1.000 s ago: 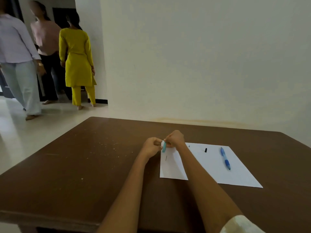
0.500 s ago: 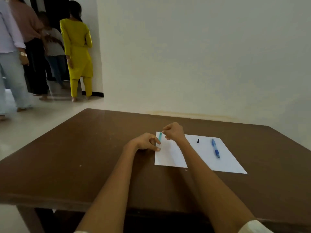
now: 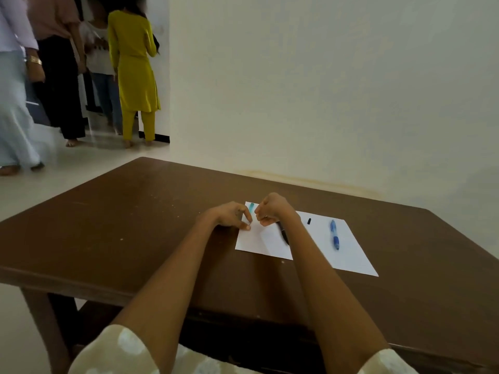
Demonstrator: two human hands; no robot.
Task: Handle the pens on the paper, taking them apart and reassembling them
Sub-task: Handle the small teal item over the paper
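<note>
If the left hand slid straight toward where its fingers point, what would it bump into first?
Probably the right hand. The left hand points its pinched fingertips rightward across the paper's corner, and the right hand's fingers sit just across a small gap. Depth is hard to judge, so it might slip past.

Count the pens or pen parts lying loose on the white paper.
4: a whole blue pen near the right edge, a small black piece left of it, a dark pen body beside the right forearm, a teal piece behind the hands. Others may be hidden.

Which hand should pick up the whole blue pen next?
Probably the right hand: the blue pen lies on the paper to that hand's right, while the left hand sits farther away at the sheet's left edge.
</note>
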